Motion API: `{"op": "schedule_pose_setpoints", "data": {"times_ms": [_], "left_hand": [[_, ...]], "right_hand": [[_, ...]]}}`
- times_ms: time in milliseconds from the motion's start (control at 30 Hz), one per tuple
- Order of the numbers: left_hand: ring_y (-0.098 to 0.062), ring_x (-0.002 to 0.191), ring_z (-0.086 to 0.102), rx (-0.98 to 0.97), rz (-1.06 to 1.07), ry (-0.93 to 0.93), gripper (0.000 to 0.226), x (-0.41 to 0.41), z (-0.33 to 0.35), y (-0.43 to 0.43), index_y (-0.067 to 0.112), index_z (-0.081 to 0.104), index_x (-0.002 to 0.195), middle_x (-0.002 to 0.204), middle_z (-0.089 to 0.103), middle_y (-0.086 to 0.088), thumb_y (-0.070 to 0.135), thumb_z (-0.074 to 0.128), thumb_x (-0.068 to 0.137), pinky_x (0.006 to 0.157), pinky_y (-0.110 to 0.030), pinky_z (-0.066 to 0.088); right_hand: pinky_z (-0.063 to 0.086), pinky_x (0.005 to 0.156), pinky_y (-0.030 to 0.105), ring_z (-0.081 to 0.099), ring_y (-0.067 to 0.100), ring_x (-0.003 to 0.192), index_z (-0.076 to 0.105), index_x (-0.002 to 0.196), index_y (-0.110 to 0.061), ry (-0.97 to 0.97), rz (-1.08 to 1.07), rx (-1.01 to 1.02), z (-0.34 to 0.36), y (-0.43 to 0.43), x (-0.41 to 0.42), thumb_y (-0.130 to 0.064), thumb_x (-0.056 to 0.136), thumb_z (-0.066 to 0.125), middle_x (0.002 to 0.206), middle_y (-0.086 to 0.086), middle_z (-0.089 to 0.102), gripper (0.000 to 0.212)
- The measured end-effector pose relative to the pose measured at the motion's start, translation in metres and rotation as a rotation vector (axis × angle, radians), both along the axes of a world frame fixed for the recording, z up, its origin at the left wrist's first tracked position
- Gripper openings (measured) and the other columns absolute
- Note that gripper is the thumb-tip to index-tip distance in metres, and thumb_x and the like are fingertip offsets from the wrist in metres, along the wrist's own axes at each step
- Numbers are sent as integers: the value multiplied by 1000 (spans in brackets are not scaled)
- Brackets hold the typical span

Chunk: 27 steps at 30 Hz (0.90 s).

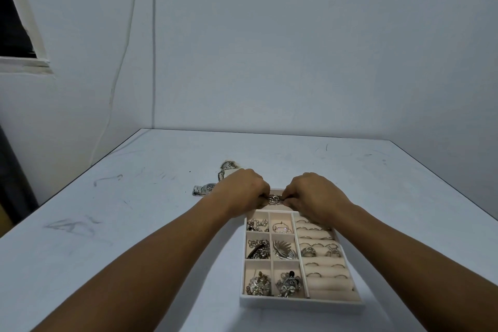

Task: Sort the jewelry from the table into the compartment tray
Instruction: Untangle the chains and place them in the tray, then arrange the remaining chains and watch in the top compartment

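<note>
A white compartment tray (pixel 299 301) with beige lining lies on the table in front of me. Its small cells hold earrings, brooches and chains, and its right column holds rings on padded rolls. Over the tray's far compartment my left hand (pixel 242 191) and my right hand (pixel 315 194) both pinch a silver chain bracelet (pixel 275 199), stretched between their fingertips. A silver wristwatch (pixel 203 188) lies on the table just left of my left hand. Further back sits another silver chain piece (pixel 227 167), partly hidden by that hand.
The white table (pixel 134 224) has scuff marks and its left edge runs diagonally beside a dark gap. A white wall stands behind the table's far edge, with a cable hanging down it.
</note>
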<state>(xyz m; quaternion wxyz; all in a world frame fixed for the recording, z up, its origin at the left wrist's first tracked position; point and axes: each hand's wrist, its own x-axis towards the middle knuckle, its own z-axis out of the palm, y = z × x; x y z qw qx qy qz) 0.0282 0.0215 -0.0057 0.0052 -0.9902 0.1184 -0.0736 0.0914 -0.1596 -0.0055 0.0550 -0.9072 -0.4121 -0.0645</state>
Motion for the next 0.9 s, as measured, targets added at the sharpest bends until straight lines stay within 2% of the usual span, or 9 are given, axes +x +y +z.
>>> {"op": "schedule_pose_setpoints", "data": {"times_ms": [167,267,367,467,667,800,900], "left_hand": [[-23,95,62,95,13,-101,26,-5,0,0,18,71,105,98,70,-3,34,53,92,80,-33,45],[-23,94,60,124,2,-149,26,-5,0,-1,19,70,104,96,70,-2,35,54,91,80,-36,43],[-23,95,58,25,-27,-93,23,-5,0,-2,17,70,104,96,67,-4,30,59,90,79,-38,47],[-22,96,60,-4,-37,-21,21,-4,-1,2,16,71,104,98,68,-4,25,58,90,80,-36,49],[-16,102,52,140,-13,-171,27,-7,-2,9,27,72,105,98,71,7,38,50,92,90,-34,36],[-15,102,51,81,8,-253,28,-11,-3,17,27,73,99,93,71,8,43,50,92,77,-29,26],[-15,100,54,-38,19,-335,28,-19,-4,29,27,73,95,91,71,7,47,55,91,79,-30,32]], "right_hand": [[49,74,34,59,19,92,73,95,-28,-66,-34,-3,-2,1,0,-34,90,56,90,-6,69,19],[48,72,33,60,20,89,70,94,-28,-107,-46,9,-3,0,1,-39,88,57,89,-6,69,18],[48,73,34,59,19,89,70,96,-29,-82,-32,13,-2,1,-2,-42,87,57,89,-6,69,21],[48,80,36,59,18,96,72,103,-32,-73,-13,-13,0,1,-4,-37,90,55,98,-6,71,22],[47,79,33,59,18,96,73,100,-30,-73,-42,-28,0,-4,3,-39,92,52,94,-7,72,24],[49,78,35,59,19,91,72,96,-27,-82,-60,-35,0,-8,3,-42,93,48,89,-6,71,29],[51,74,35,62,19,84,71,86,-23,-68,-84,17,3,-9,4,-36,91,46,81,-5,70,28]]}}
